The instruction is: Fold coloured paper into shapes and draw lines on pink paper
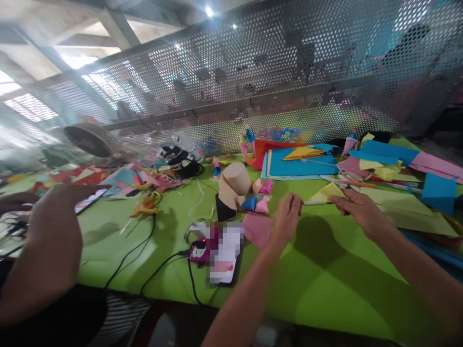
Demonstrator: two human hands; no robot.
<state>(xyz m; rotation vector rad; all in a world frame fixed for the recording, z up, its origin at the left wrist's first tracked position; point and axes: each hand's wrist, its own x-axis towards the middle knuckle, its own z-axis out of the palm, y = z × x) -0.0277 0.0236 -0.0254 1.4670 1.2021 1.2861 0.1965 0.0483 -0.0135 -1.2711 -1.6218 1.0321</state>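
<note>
My left hand is closed on one end of a thin whitish stick, held level above the table. At its other end is a small folded piece of yellow paper. My right hand pinches that paper between thumb and fingers. Whether the paper is wrapped round the stick or only lies against it, I cannot tell. Below and left of my left hand lies a pink paper square. Small shiny blue and pink packets sit just beyond it.
A phone and a magenta power strip with cables lie left of my forearm. Behind them stands a beige roll. A yellow glue gun and another person's arm are further left. Blue paper sheets lie behind.
</note>
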